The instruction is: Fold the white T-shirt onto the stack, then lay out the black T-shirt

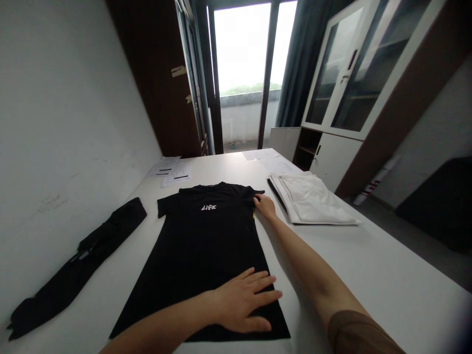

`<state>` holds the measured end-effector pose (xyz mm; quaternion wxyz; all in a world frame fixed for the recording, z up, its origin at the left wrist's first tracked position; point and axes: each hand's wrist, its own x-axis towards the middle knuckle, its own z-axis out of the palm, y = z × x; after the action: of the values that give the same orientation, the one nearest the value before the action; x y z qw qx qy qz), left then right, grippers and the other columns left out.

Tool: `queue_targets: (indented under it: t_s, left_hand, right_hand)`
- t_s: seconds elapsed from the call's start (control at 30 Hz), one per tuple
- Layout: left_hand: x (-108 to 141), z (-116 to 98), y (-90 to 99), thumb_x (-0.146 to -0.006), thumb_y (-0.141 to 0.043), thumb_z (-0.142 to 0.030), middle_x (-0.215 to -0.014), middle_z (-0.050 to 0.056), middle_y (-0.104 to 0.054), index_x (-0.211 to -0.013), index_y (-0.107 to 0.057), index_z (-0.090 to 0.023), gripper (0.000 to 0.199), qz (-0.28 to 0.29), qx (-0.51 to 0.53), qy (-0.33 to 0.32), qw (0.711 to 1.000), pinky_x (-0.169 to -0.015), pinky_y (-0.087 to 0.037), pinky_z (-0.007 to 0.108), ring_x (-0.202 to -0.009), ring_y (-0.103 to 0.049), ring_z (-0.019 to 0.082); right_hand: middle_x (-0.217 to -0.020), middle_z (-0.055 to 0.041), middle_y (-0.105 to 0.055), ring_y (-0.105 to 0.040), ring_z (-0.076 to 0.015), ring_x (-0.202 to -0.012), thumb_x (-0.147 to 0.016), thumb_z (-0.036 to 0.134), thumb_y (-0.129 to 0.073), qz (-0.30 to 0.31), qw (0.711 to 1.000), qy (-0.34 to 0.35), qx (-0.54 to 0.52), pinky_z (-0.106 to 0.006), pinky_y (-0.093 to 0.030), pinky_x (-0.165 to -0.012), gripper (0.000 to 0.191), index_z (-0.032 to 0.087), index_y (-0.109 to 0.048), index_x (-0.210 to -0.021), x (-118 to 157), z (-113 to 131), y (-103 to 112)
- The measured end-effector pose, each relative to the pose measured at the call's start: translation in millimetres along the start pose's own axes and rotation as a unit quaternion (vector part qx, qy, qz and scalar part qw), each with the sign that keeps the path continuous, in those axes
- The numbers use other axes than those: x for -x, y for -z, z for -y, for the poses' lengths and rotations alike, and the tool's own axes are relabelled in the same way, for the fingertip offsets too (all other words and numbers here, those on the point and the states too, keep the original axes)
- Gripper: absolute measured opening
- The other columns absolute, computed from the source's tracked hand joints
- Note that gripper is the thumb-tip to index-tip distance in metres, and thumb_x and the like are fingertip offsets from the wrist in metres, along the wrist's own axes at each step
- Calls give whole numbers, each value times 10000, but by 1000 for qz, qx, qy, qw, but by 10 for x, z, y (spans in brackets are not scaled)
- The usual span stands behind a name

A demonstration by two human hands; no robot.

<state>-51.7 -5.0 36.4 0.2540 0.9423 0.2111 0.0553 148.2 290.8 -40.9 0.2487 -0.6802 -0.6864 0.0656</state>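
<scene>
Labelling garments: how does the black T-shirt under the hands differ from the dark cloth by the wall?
The black T-shirt lies spread flat with white lettering on the chest; the dark cloth is bunched into a long narrow strip with no print visible. The T-shirt is pressed by the left hand at its hem and touched by the right hand at its sleeve; the dark cloth is untouched. Both are dark fabric on the white table.
</scene>
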Motion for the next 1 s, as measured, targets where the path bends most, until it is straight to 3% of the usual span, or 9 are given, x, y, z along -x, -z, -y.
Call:
queue_targets:
  t_s: [0.13, 0.27, 0.33, 0.47, 0.6, 0.7, 0.87, 1.0]
  left_hand:
    - [89, 224, 135, -1007, -508, -508, -1674, 96, -250, -1563, -372, -261, 623, -69, -39, 91, 993, -1255, -152, 551, -1553, -188, 295]
    - [367, 579, 415, -975, -581, -461, -1649, 76, -321, -1487, -490, -301, 543, -83, -87, 157, 980, -1233, -197, 589, -1543, -213, 323]
    - [542, 790, 567, -987, -554, -486, -1633, 50, -358, -1482, -498, -329, 522, -102, -104, 179, 973, -1231, -220, 572, -1535, -243, 312]
    - [795, 1294, 718, -1010, -489, -507, -1605, 68, -408, -1466, -533, -269, 516, -191, -143, 293, 926, -1239, -245, 505, -1510, -306, 292]
    - [938, 1758, 601, -1039, -422, -464, -1574, 71, -452, -1440, -560, -232, 483, -258, -162, 337, 891, -1244, -249, 456, -1492, -337, 261]
    - [1025, 1971, 438, -1043, -406, -469, -1606, 63, -404, -1467, -527, -251, 491, -261, -166, 348, 885, -1242, -237, 481, -1512, -296, 266]
    - [1100, 2143, 227, -1023, -399, -571, -1659, 78, -300, -1556, -398, -272, 611, -212, -163, 384, 884, -1237, -188, 543, -1547, -205, 296]
    - [1104, 2176, 164, -1012, -372, -625, -1675, 80, -254, -1582, -353, -278, 668, -200, -172, 384, 885, -1244, -149, 548, -1557, -163, 297]
  right_hand:
    - [-1208, -109, -708, -621, -242, -1145, -979, 316, -492, -1, 1000, 6, -17, -335, -438, -1000, 362, 192, -693, -1253, 6, 12, 24]
    - [-1371, -153, -600, -513, -281, -1293, -970, 332, -496, -77, 996, 10, -33, -409, -377, -1100, 360, 173, -695, -1225, 36, 189, 78]
    - [-1447, -148, -539, -457, -287, -1355, -970, 349, -509, -99, 993, 49, -46, -433, -343, -1142, 359, 181, -693, -1230, 96, 372, 62]
    - [-1479, -111, -531, -451, -261, -1386, -977, 365, -546, -9, 978, 193, -77, -414, -336, -1175, 355, 215, -686, -1266, 375, 828, -101]
    - [-1546, -124, -468, -391, -302, -1449, -957, 393, -602, 112, 942, 310, -70, -467, -301, -1205, 449, 217, -635, -1369, 755, 1158, -255]
    - [-1580, -123, -424, -349, -323, -1477, -956, 432, -602, 167, 922, 342, -63, -501, -294, -1207, 505, 230, -601, -1419, 944, 1235, -285]
    - [-1609, -116, -378, -302, -318, -1503, -976, 482, -568, 197, 910, 364, -39, -524, -247, -1221, 563, 251, -530, -1488, 1008, 1193, -310]
    - [-1597, -95, -406, -326, -292, -1495, -1000, 491, -525, 177, 911, 370, -33, -502, -237, -1231, 538, 264, -528, -1488, 1018, 1172, -330]
